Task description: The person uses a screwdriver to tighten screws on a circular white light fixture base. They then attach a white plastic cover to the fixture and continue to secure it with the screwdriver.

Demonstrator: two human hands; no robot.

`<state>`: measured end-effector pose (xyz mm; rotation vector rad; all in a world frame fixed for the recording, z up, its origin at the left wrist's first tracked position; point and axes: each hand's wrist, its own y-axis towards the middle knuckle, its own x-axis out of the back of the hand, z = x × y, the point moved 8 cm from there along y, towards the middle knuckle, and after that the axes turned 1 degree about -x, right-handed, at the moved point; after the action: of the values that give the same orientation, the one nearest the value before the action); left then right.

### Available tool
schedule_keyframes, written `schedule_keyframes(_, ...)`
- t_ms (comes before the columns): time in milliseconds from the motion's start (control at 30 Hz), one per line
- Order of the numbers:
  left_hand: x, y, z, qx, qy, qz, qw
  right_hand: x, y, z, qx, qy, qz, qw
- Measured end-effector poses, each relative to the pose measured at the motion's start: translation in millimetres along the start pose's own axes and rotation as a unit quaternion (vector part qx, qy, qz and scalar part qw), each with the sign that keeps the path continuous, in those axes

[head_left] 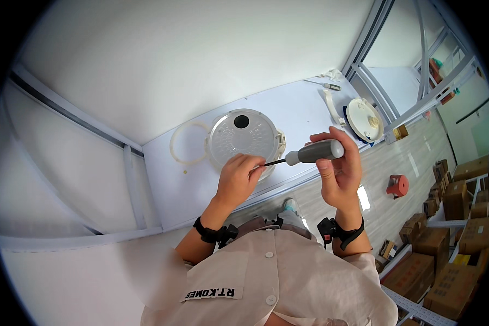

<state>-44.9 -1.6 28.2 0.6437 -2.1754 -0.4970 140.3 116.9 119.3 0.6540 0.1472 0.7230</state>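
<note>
A view looking down from a person's head at their two bare hands, held above the near edge of a pale lavender-white surface [304, 114]. The right hand [339, 165] has its fingers closed around the grey handle of a screwdriver [309, 153], held almost level with its thin dark shaft pointing left. The left hand [238, 179] meets the tip of that shaft, its fingers pinched together around the tip; whether they hold something small there cannot be told. Both wrists wear black straps.

Just behind the left hand, flat on the surface, lies a round clear plastic lid [243, 138] with a dark hole near its top. Just left of it lies a pale ring-shaped gasket [186, 144], touching or nearly touching the lid's rim. Farther right along the surface rest a curved white handle piece [331, 106] and a round white disc part [364, 119] with a knob at its centre. A small tool [326, 85] lies at the far end.

White panels wall the surface behind and to the left, framed by grey metal rails. To the right the room opens onto a pale floor with a small red stool [398, 185] and many stacked brown cardboard boxes [445, 261].
</note>
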Motion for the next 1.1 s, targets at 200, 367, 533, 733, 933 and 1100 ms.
schedule_keyframes(200, -5, 0, 2, 0.013, 0.006, 0.033, 0.999, -10, 6, 2, 0.018, -0.064, 0.017, 0.998)
schedule_keyframes(367, -5, -1, 3, 0.016, 0.001, 0.027, 1.000, -15, 11, 6, 0.040, -0.100, 0.026, 0.994)
schedule_keyframes(533, -3, -2, 2, 0.009, -0.004, 0.020, 1.000, -21, 20, 20, 0.077, -0.154, 0.038, 0.984)
schedule_keyframes(733, -4, -3, 3, -0.003, -0.001, 0.012, 1.000, -33, 33, 34, 0.119, -0.200, 0.045, 0.972)
schedule_keyframes(933, -2, -3, 3, 0.002, -0.002, -0.004, 1.000, -56, 46, 34, 0.128, -0.311, 0.076, 0.939)
schedule_keyframes(1100, 0, -3, 0, -0.017, 0.010, -0.030, 0.999, -60, 52, 36, 0.145, -0.300, 0.038, 0.942)
